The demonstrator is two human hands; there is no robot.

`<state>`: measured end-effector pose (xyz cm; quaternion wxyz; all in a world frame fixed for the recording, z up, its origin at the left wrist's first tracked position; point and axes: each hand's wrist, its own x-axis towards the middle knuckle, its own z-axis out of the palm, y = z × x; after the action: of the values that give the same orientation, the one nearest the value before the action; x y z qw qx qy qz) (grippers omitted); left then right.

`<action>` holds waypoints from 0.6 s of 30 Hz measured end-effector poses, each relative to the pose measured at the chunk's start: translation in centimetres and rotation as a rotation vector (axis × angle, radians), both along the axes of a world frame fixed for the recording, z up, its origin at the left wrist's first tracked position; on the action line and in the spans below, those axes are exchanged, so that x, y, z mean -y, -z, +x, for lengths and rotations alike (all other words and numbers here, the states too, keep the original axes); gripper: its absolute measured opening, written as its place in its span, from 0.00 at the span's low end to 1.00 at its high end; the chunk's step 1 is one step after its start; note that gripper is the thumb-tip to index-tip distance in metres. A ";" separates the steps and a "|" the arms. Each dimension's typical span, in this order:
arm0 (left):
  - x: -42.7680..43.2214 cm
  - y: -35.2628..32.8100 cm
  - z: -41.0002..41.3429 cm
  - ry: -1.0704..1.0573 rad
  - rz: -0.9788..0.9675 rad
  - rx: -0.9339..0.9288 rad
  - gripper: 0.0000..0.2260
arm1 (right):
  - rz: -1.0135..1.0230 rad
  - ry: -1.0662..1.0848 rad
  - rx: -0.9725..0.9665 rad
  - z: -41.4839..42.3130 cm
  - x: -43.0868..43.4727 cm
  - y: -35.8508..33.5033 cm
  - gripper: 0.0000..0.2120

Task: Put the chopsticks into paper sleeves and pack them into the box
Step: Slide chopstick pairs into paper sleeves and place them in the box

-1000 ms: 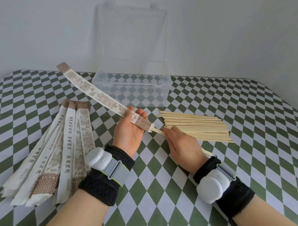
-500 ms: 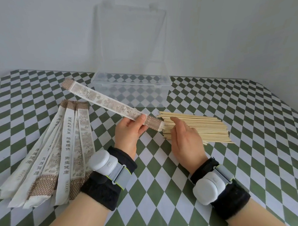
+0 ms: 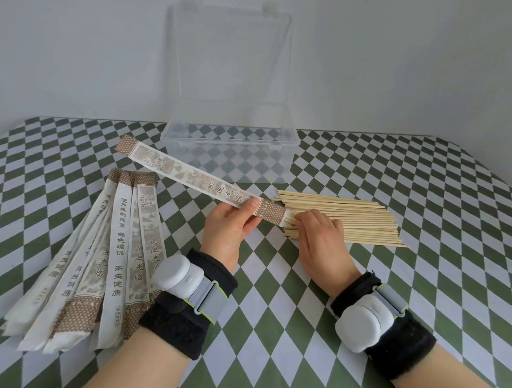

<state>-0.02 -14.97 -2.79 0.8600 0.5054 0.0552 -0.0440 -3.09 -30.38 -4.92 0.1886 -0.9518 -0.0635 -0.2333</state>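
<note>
My left hand [image 3: 228,233] is shut on a printed paper sleeve [image 3: 186,177], pinching it near its brown-patterned open end; the sleeve slants up to the left, above the table. My right hand [image 3: 321,243] rests palm down with bent fingertips at the sleeve's mouth, on the near ends of a pile of bare wooden chopsticks [image 3: 364,218]. Whether those fingers grip anything is hidden. A clear plastic box [image 3: 232,143] stands behind, with its lid [image 3: 231,63] upright against the wall and nothing visible inside.
A fan of several paper sleeves [image 3: 105,259] lies on the left of the green-and-white checked tablecloth [image 3: 284,324]. A pale wall rises just behind the box. Both wrists carry black bands with white devices.
The chopstick ends that stuck out of the sleeve a second ago have slid inside. The sleeve has tilted lower, and my right hand has moved up to its mouth over the pile.
</note>
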 end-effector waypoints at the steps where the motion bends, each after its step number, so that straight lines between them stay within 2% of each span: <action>1: 0.0 0.0 0.0 -0.007 0.004 0.002 0.08 | 0.009 -0.008 -0.006 0.0 0.0 0.0 0.14; 7: -0.6 -0.1 0.5 -0.162 -0.075 -0.018 0.08 | 0.054 0.090 0.039 -0.2 0.4 -0.4 0.23; 13: -0.5 0.0 0.4 -0.141 -0.051 -0.006 0.05 | 0.092 0.058 0.021 -0.2 0.3 -0.4 0.14; 18: 0.0 0.1 0.2 -0.019 0.025 0.000 0.11 | 0.133 -0.051 -0.017 -0.3 0.1 -0.3 0.13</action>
<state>0.16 -15.00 -2.90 0.8540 0.5155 0.0605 -0.0354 -3.42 -30.49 -4.60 0.2580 -0.9372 -0.0707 -0.2240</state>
